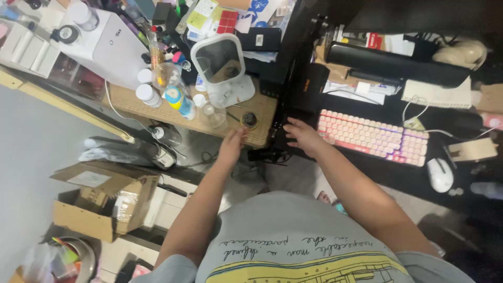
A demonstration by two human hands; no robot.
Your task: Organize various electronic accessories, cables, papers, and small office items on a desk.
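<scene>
Clutter crowds your left hand (232,142), fingers loose and holding nothing at the wooden desk (262,112) edge just below the small dark knob (249,119), so your reach could topple the clear glass (216,114), while your right hand (302,135), empty too, rests spread beside the pink keyboard (373,137).

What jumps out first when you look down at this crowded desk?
The pink keyboard glows on the dark desk at right, with a white mouse beside it. The two hands meet mid-frame: the left hand at the pegboard shelf's edge, the right hand by the keyboard. An open cardboard box sits lower left.
</scene>
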